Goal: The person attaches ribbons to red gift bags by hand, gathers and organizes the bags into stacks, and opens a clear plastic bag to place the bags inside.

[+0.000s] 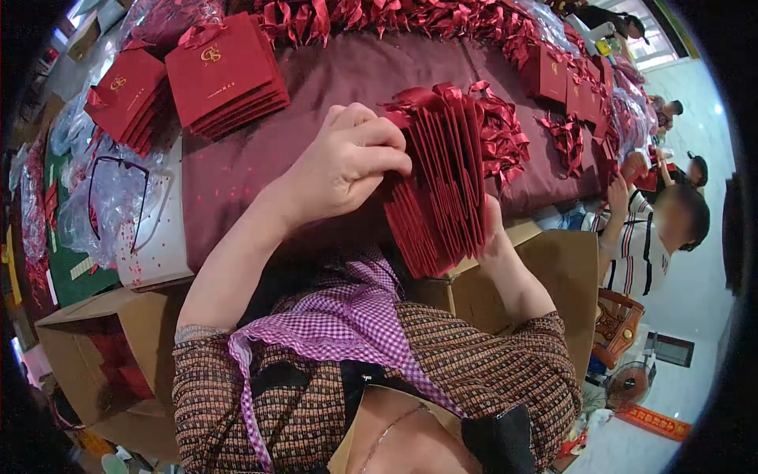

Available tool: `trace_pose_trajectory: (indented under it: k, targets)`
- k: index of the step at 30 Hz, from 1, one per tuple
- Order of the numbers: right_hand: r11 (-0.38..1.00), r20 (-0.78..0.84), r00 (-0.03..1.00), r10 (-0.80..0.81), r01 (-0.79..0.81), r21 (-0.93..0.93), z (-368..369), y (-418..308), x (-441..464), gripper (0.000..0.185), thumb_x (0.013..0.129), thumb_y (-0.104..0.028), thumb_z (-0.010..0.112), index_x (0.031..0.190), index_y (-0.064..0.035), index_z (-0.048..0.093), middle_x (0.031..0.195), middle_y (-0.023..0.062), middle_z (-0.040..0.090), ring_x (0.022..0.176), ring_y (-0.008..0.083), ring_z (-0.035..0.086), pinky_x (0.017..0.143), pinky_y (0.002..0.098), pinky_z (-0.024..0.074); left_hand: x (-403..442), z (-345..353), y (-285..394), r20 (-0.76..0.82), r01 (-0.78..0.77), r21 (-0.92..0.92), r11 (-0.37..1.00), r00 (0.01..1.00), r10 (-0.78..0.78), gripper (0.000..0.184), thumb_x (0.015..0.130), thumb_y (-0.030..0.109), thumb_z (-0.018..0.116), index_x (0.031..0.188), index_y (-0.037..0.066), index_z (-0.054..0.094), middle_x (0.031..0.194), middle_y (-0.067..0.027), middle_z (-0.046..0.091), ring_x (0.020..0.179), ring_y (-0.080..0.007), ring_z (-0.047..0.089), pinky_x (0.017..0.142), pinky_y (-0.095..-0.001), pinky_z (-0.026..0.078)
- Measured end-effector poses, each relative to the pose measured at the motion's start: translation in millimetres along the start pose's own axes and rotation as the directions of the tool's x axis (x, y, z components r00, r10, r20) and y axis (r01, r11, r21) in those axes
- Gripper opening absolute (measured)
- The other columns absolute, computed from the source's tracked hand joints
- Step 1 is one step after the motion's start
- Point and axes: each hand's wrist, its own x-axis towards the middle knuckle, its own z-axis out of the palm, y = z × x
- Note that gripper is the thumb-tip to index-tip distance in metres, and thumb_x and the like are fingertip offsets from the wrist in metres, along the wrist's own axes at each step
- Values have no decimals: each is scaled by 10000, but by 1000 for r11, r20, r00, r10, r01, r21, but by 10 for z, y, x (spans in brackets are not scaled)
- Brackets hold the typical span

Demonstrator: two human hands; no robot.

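Observation:
A thick stack of red paper gift bags (442,189) with ribbon handles is held upright in front of me, its many edges facing up toward the camera. My right hand (493,229) grips the stack from its right side, the fingers mostly hidden behind the bags. At the upper left edge of the same stack, my left hand (351,158) is closed, with thumb and forefinger pinched at the bags' edges. Red ribbon loops (501,134) bunch along the far right side of the stack.
A maroon cloth (260,170) covers the table. Two piles of printed red bags (225,75) lie at the left, near eyeglasses (118,162) and clear plastic. Cardboard boxes (553,276) stand at the near edge. Another person (647,245) works at the right.

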Motion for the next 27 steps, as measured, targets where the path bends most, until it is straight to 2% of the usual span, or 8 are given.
trace_pose_trajectory:
  k: [7,9,14,17,18,20,23,27]
  targets:
    - [977,-17,989,145,-141,160,147,-10,-14,422,795,-216,454,1131,0,591,1045,185,645,933,308,642,898,458,504,21,-86,131,216,-74,85,994,975,55,225,680,12,581,870,98,668,913,-59,515,892,-241,489,799,-355,356]
    - [970,-115,972,204,-184,161,128,-20,12,434,697,-152,464,1069,13,614,1034,201,640,946,345,631,887,498,501,16,-48,154,228,-64,357,932,974,-20,190,714,48,549,869,42,659,939,-90,510,907,-258,496,798,-363,366]
    - [991,-98,988,120,-124,-40,-6,-76,-77,579,776,-336,711,1204,-1,513,1090,93,624,961,222,621,877,378,505,-95,-19,30,130,87,544,835,974,-187,320,750,51,459,1041,-43,557,942,-160,522,904,-303,512,784,-389,414]
    - [992,-18,996,88,-89,-90,243,-146,-129,521,811,-346,676,1179,-8,529,1061,79,633,936,209,627,859,361,513,-79,-4,-136,110,507,173,845,842,-528,348,860,18,368,1166,-54,516,935,-154,551,866,-304,564,758,-350,457]
    - [987,18,999,46,-43,-157,257,-172,-117,494,826,-337,662,1178,-15,532,1050,73,637,928,203,629,853,355,517,-37,-44,-229,108,502,174,847,845,-524,348,860,18,368,1166,-54,516,935,-154,551,866,-304,564,758,-350,457]
    - [974,-181,983,-5,-36,-223,219,-167,-89,442,844,-300,650,1189,-49,535,1042,48,640,921,172,632,835,342,526,31,-134,-380,276,775,-494,394,569,-774,360,836,19,381,1129,-10,588,892,-2,607,719,-100,542,669,-254,448]
    - [960,-243,970,-4,-64,-272,307,-190,-100,443,843,-294,654,1200,-61,534,1046,33,639,917,164,633,815,336,534,69,-183,-377,207,715,-610,340,558,-803,397,814,-12,371,1137,24,598,913,-4,609,737,-81,538,678,-243,447]
    - [972,-151,988,9,-44,-232,246,-197,-67,457,830,-300,668,1202,-67,538,1049,32,640,909,171,635,809,335,536,79,-34,-231,102,450,-743,496,808,-580,405,921,248,557,1284,76,502,1048,-23,597,965,-83,542,856,-242,427]
